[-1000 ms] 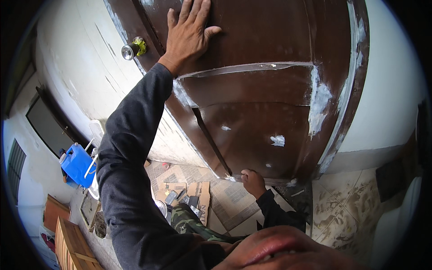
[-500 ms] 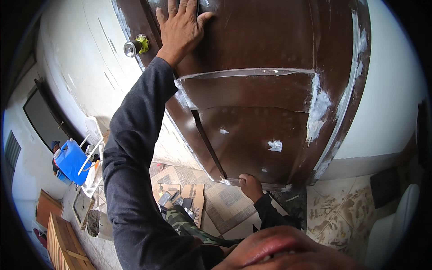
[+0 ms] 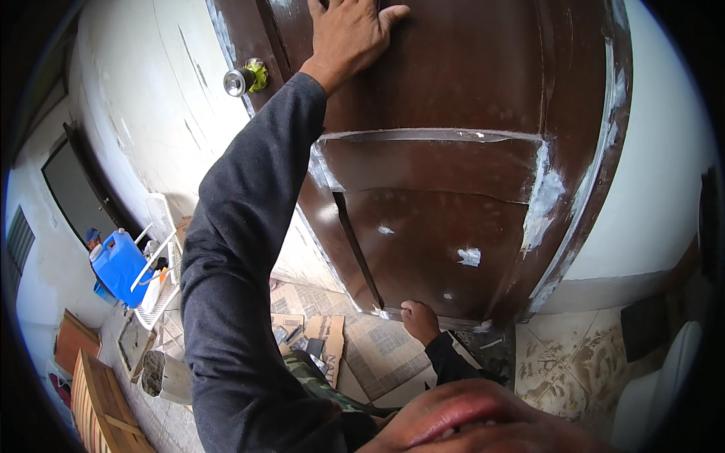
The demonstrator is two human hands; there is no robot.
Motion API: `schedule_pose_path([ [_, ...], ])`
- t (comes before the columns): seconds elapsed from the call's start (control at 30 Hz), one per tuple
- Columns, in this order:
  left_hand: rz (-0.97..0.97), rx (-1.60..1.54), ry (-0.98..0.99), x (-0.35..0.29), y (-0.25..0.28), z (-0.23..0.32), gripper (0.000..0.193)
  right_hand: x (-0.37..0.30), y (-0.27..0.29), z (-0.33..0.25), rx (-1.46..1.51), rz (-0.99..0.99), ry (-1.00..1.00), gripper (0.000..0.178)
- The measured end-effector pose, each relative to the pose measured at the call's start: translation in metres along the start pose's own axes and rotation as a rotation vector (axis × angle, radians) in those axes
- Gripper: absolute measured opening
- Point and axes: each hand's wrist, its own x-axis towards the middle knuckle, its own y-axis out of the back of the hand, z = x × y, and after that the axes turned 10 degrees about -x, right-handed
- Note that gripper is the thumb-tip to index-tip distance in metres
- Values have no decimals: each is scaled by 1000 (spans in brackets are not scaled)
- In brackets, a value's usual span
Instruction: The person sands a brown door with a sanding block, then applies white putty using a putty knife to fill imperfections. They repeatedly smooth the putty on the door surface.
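A brown wooden door with whitish filler patches along its frame and panels stands in front of me. High on it, my left hand lies with fingers spread against the surface; the fingertips run out of the picture. Left of that hand is a round metal doorknob with a yellow-green wrapping behind it. Down at the door's bottom edge, my right hand is closed, its fingers curled. Whatever it may hold is hidden. A dark vertical gap runs along the lower panel's left side.
Torn cardboard with small tools lies on the tiled floor at my knees. To the left are a white plastic chair, a blue jug, a bucket-like container and a slatted wooden piece. Another person is partly visible beyond.
My left hand has slid right and a little upward over the door. The whole view has shifted slightly, while my right hand stays low by the door's bottom edge.
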Motion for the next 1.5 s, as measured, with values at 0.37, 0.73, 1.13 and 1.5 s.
schedule_pose_path([
  [0.37,48,3,148,0,1,14,72,-8,8,5,-17,-29,-9,22],
  [0.73,-162,-14,-571,-42,-59,54,75,-4,28,36,59,-1,-12,23],
  [1.13,-226,-656,-411,-69,-88,117,66,16,45,65,32,50,-52,15],
  [1.5,81,-863,-179,-126,-80,130,55,18,53,67,62,26,-65,19],
])
